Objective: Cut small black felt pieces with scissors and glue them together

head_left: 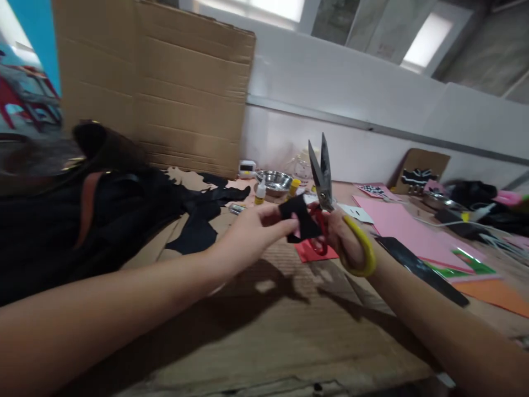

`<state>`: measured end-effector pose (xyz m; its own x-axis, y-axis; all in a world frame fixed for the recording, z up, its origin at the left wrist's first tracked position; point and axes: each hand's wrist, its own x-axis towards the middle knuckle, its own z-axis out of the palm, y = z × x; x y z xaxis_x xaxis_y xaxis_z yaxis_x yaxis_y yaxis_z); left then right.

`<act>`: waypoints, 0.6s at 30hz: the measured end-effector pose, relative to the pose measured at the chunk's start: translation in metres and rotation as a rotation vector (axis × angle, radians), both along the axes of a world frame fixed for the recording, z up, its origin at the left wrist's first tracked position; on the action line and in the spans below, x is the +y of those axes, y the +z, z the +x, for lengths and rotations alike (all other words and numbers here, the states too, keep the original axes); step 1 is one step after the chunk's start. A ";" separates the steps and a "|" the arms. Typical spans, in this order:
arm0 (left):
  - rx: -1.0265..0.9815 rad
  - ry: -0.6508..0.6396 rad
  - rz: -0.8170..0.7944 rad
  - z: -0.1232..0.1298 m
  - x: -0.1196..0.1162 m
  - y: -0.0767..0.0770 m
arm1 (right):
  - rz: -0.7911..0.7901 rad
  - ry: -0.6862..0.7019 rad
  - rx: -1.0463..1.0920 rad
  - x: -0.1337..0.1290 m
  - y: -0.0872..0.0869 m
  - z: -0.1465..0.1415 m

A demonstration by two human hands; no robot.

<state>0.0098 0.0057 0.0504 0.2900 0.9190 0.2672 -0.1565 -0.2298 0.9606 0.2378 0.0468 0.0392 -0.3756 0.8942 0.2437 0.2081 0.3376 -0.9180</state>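
Note:
A small black piece of fabric or felt (301,216) is pinched between the thumb and fingers of my left hand (268,223). Large scissors (323,184) are held in my right hand (345,240), blades slightly apart and pointing up. One handle loop is yellow and lies around the back of the hand; the other loop is red. My right fingertips are close to the black piece's right edge; whether they touch it is unclear. Both hands are above the cardboard-covered table (256,342), near a red sheet (312,252).
Black scraps (196,223) and a dark bag (53,231) are on the left. Behind the hands are a glue bottle (260,192) and metal bowl (274,181). Pink sheets (407,229) and a dark phone-like slab (421,270) lie right. A cardboard panel (190,88) stands behind.

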 end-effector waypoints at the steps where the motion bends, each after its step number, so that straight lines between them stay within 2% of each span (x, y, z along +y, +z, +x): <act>1: 0.031 0.041 -0.033 -0.001 0.005 -0.006 | -0.011 -0.015 0.048 -0.002 -0.005 -0.002; 4: 0.058 0.061 -0.102 -0.001 0.009 -0.024 | -0.084 -0.021 0.136 -0.007 -0.013 -0.009; 7: 0.031 0.030 -0.188 0.002 0.005 -0.034 | -0.164 -0.007 0.105 -0.014 -0.007 -0.012; 11: 0.011 -0.006 -0.248 0.003 0.001 -0.035 | -0.182 0.044 0.088 -0.025 0.003 -0.016; 14: 0.013 0.001 -0.243 0.001 0.002 -0.035 | -0.156 0.102 0.176 -0.033 0.001 -0.024; 18: -0.003 -0.030 -0.255 0.001 0.002 -0.036 | -0.119 0.144 0.175 -0.041 -0.003 -0.032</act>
<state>0.0111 0.0081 0.0140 0.3179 0.9477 0.0287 -0.1624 0.0246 0.9864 0.2057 0.0063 0.0365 -0.4624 0.8608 0.2125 -0.0002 0.2395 -0.9709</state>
